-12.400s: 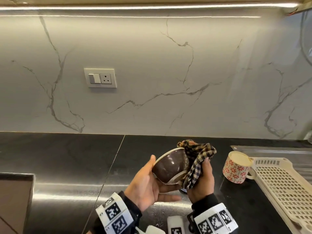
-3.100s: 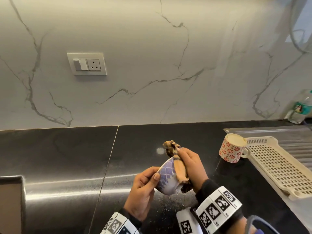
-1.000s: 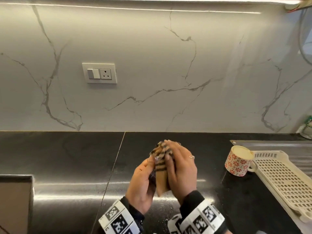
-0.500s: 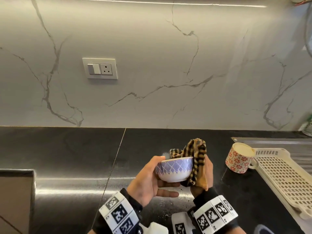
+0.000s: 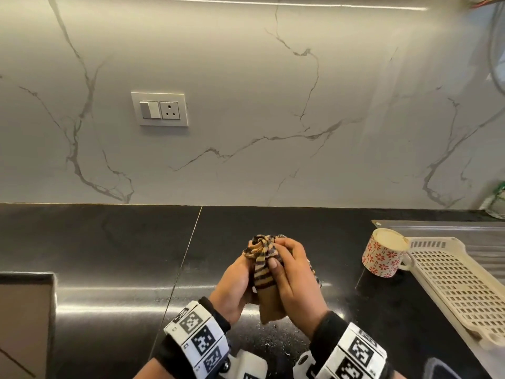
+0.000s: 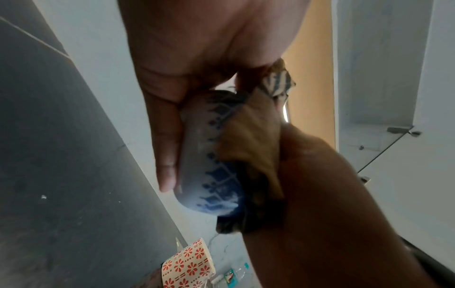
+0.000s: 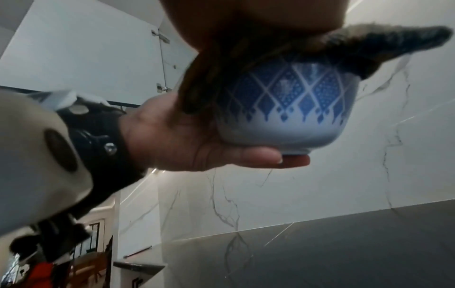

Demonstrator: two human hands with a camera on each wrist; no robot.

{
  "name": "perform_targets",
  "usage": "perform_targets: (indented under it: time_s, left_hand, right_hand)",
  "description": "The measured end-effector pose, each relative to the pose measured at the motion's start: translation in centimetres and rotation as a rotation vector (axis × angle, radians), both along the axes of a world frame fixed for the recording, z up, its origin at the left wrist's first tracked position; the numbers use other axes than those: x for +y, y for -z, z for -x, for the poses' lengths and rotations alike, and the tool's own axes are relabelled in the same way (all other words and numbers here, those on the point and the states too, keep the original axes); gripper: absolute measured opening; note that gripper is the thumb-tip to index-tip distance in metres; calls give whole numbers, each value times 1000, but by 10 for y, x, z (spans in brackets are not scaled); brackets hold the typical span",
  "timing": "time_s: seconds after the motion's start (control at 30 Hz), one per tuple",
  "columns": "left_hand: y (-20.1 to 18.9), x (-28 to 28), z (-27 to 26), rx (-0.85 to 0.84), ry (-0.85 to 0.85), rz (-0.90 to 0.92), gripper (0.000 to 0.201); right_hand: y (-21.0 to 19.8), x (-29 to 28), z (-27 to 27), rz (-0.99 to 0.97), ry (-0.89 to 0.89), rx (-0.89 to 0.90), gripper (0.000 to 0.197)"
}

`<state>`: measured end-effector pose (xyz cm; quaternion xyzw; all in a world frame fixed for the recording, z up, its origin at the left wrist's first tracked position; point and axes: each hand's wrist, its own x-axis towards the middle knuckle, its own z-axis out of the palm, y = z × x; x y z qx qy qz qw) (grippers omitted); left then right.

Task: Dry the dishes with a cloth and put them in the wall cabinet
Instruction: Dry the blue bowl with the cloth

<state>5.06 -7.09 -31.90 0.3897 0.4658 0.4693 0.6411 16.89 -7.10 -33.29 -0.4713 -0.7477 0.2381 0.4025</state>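
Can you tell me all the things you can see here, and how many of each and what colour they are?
bowl: one, white with a blue diamond pattern, held between the two hands above the counter
cloth: one, tan with dark stripes, bunched over the bowl
mug: one, cream with red flowers, on the counter beside the rack
drying rack: one, cream plastic, at the right
counter: one, black and shiny
switch and socket plate: one, white, on the marble wall
bottle: one, clear, near the mug
left hand: grips the bowl
right hand: presses the cloth onto the bowl
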Motion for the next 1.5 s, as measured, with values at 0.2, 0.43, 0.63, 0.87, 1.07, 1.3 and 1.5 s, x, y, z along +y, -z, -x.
perform_targets:
  time_s: [0.2,0.43,0.63,0.87,1.07,1.3,1.5]
  left_hand:
    - [-2,-3,5,-54,7,-56,40]
    - [11,-4,1,-264,111,-127,96]
    - [-4,5,10,-409,240,28,80]
    - [6,0,6,-414,130,-20,109]
    - [0,-7,2,-499,48,-22,64]
    - [-9,-9,3,-490,184,-17,91]
    - [-8,-7,2,-512,137,-64,91]
  right_hand:
    - [2,-14,1,-130,11,-267,70]
    - [-17,-16,4,139,-187,491,30]
    - [3,-19,2,-450,-166,-69,37]
    - [-3,-6,-25,-345,-296,-127,33]
    - [-3,-21,-2,-208,-324,61,32]
    - [-10,1,-28,-485,-353,-322,35]
    - [-13,-4,-21,-271,-437,-75,39]
